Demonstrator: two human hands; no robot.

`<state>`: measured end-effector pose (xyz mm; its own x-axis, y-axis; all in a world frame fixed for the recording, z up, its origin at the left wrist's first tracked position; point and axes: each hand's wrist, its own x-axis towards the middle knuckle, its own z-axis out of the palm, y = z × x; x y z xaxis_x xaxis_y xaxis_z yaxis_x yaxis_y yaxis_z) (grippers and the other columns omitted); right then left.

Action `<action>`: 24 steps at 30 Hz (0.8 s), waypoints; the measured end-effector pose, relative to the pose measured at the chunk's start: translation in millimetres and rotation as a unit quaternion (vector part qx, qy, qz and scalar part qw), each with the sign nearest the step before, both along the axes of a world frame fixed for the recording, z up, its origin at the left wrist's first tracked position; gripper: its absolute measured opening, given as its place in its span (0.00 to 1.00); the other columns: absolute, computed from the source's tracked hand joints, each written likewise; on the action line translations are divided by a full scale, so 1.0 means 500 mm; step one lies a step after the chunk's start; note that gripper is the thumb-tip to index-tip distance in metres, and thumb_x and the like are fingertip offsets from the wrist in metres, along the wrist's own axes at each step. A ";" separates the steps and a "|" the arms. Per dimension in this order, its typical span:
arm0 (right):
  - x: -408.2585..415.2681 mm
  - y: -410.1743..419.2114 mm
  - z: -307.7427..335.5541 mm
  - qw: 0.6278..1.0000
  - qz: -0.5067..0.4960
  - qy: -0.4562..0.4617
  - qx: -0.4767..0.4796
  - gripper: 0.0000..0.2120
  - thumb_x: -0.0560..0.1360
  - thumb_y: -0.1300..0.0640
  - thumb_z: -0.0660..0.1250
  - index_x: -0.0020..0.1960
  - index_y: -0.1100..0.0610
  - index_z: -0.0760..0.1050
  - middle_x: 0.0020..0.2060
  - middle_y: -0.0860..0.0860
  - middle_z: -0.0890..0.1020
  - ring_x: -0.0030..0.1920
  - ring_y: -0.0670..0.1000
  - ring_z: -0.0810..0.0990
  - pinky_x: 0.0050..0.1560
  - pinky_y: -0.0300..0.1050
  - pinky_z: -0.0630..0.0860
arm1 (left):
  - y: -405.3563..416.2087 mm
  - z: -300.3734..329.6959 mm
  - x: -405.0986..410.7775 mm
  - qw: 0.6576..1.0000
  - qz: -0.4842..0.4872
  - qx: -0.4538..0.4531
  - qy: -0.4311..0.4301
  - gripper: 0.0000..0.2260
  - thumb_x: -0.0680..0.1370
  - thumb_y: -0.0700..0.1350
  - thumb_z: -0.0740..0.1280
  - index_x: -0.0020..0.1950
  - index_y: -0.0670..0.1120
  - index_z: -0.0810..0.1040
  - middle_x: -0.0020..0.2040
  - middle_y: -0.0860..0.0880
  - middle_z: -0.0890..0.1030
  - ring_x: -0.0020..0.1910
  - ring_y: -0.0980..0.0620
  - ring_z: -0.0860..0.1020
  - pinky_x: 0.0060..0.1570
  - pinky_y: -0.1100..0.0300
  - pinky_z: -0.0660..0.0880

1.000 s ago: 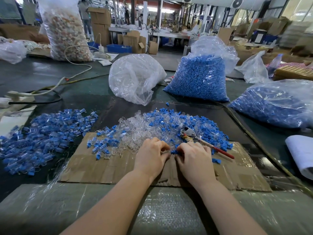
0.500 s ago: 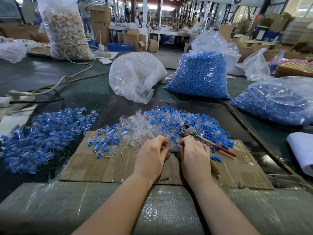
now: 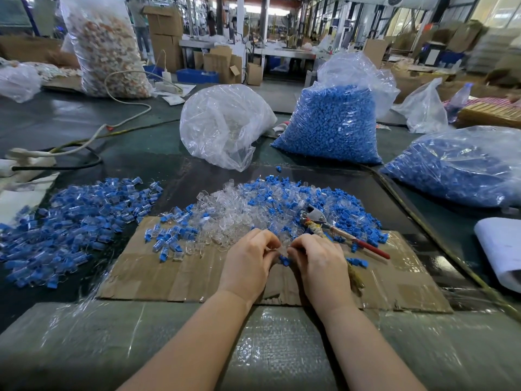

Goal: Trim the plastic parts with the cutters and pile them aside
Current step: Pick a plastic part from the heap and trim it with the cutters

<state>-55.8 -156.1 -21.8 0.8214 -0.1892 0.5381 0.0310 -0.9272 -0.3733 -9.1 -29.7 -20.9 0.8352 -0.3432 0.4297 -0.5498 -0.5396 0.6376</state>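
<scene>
Both hands, left hand (image 3: 248,258) and right hand (image 3: 318,259), pinch one small clear plastic part (image 3: 282,251) between curled fingers; its shape is mostly hidden. They work over worn cardboard (image 3: 174,275) on the tabletop (image 3: 84,131). Just behind lies the mixed heap (image 3: 270,204) of clear and blue pieces, with the cutters (image 3: 338,230), red-handled, resting on it. A blue pile (image 3: 70,221) lies left.

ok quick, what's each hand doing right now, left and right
Left hand: closed, pinching a small clear plastic part.
Right hand: closed on the same part; the cutters lie untouched beside it.
</scene>
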 end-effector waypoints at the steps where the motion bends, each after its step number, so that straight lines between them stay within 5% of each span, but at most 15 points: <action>1: 0.000 -0.001 -0.001 1.000 0.003 0.003 0.003 0.04 0.73 0.58 0.71 0.40 0.56 0.77 0.36 0.50 0.80 0.38 0.54 0.77 0.43 0.49 0.70 | 0.001 0.000 -0.001 1.000 0.004 -0.008 0.001 0.08 0.74 0.40 0.69 0.52 0.47 0.78 0.43 0.56 0.76 0.43 0.57 0.75 0.50 0.63 0.73; 9: 0.000 -0.003 0.000 0.999 0.029 0.015 0.006 0.03 0.72 0.63 0.70 0.46 0.58 0.81 0.40 0.52 0.82 0.42 0.56 0.79 0.47 0.49 0.73 | 0.002 0.004 0.000 0.999 0.007 -0.029 0.017 0.07 0.74 0.37 0.69 0.51 0.44 0.83 0.44 0.52 0.79 0.41 0.57 0.76 0.44 0.76 0.69; 14: 0.001 -0.003 -0.001 1.000 0.024 -0.014 0.010 0.08 0.71 0.68 0.70 0.48 0.61 0.82 0.40 0.54 0.83 0.42 0.57 0.81 0.47 0.50 0.76 | 0.000 0.006 0.002 0.999 0.002 -0.037 0.019 0.05 0.73 0.41 0.71 0.48 0.44 0.84 0.44 0.51 0.82 0.43 0.56 0.78 0.49 0.68 0.73; 20: 0.002 -0.004 -0.002 0.999 0.012 -0.029 0.044 0.02 0.72 0.65 0.71 0.44 0.60 0.81 0.38 0.52 0.83 0.40 0.55 0.80 0.44 0.50 0.77 | 0.002 0.002 0.003 0.994 -0.005 -0.082 0.070 0.11 0.73 0.37 0.71 0.55 0.44 0.81 0.39 0.59 0.77 0.40 0.63 0.77 0.47 0.74 0.73; 24: 0.000 0.001 0.004 0.999 0.008 -0.021 0.047 0.04 0.72 0.60 0.71 0.39 0.58 0.78 0.34 0.51 0.80 0.36 0.54 0.77 0.40 0.48 0.74 | 0.003 0.001 0.008 0.990 0.020 -0.102 0.091 0.05 0.73 0.40 0.71 0.46 0.49 0.82 0.37 0.60 0.77 0.39 0.59 0.77 0.45 0.71 0.74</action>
